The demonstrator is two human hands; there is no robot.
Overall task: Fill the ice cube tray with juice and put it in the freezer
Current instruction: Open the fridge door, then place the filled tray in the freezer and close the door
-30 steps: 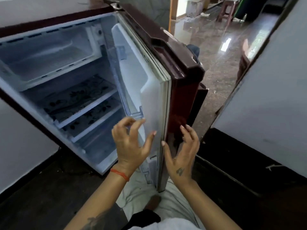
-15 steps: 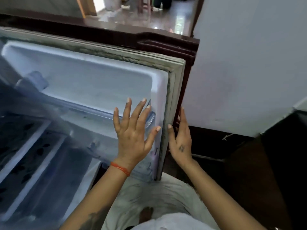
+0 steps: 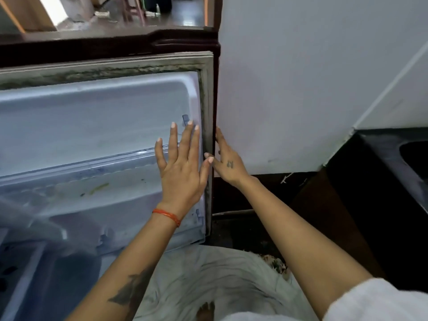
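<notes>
The fridge door (image 3: 92, 126) stands open in front of me, its white inner lining and grey gasket facing me. My left hand (image 3: 180, 167) lies flat with spread fingers on the inside of the door near its right edge. My right hand (image 3: 225, 161) holds the door's outer edge, fingers behind the maroon side and thumb on the gasket. A clear door shelf (image 3: 92, 163) crosses the lining. No ice cube tray or juice is in view.
The fridge's inside shelves (image 3: 20, 274) show blurred at the lower left. A white wall (image 3: 301, 89) stands right of the door, with a dark counter and sink (image 3: 405, 163) at far right. My white garment (image 3: 208, 281) and a foot are below.
The view has swung right from the fridge's inside to the door. Both hands have moved up along the door's edge, the left one flattening on the lining.
</notes>
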